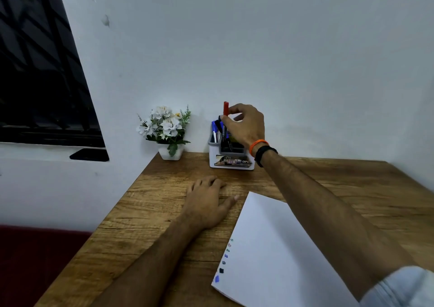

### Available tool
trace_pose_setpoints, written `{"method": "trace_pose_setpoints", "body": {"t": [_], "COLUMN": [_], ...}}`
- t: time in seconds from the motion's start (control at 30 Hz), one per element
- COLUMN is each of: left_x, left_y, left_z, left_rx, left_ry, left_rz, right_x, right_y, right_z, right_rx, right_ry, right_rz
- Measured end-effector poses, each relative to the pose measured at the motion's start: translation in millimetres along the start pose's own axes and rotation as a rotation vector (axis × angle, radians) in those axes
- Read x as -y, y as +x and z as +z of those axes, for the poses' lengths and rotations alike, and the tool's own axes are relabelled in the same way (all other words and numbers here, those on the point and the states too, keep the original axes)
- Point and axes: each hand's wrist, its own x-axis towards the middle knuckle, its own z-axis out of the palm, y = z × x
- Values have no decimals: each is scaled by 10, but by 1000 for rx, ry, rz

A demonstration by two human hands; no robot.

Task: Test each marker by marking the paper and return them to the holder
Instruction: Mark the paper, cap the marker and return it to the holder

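Observation:
A white and grey holder stands at the back of the wooden desk, against the wall, with several blue and black markers upright in it. My right hand is over the holder and pinches a red-capped marker upright between thumb and fingers, its lower part inside the holder. My left hand rests flat on the desk, fingers relaxed, just left of the white paper. Several small coloured test marks run down the paper's left edge.
A small white pot of artificial white flowers stands left of the holder by the wall. A dark window fills the upper left. A dark red seat lies beside the desk's left edge.

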Motion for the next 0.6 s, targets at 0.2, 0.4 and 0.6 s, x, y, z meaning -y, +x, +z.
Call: {"method": "trace_pose_setpoints", "body": {"t": [0.2, 0.4, 0.6], "left_x": [13, -77, -261], "left_y": [-1, -72, -181], "left_z": [-3, -235, -477], "left_rx": [4, -181, 30], "left_ry": [-27, -694, -1383], "left_rz": [5, -38, 48], "right_x": [186, 74, -93], "right_y": [-209, -848, -1335], "right_z": [-374, -685, -905], "right_rx": [109, 361, 507], "right_ry": [457, 566, 509], "right_rz": [102, 246, 286]}}
